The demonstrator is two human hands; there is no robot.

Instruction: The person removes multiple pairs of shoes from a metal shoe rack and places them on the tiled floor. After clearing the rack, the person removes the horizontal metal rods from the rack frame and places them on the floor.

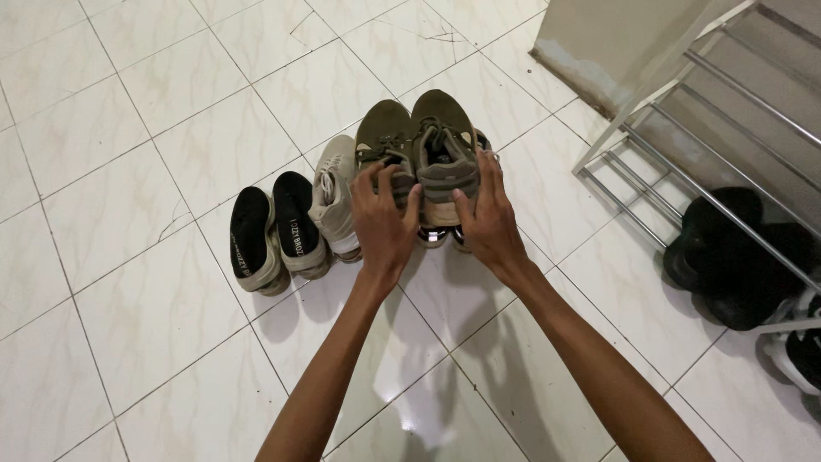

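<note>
Your left hand (385, 218) and right hand (489, 214) each grasp an olive sneaker (382, 141) (445, 150). A beige sneaker (333, 192) sits just beside your left hand. A metal shoe rack (684, 128) stands to your right.

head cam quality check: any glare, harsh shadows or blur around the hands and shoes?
Head view: a bright glare patch on the glossy floor tile between the forearms; soft shadows of the arms fall on the tiles; left hand and right hand on the olive sneakers are sharp, without motion blur; the black shoes under the metal rack lose detail in the dark.
</note>
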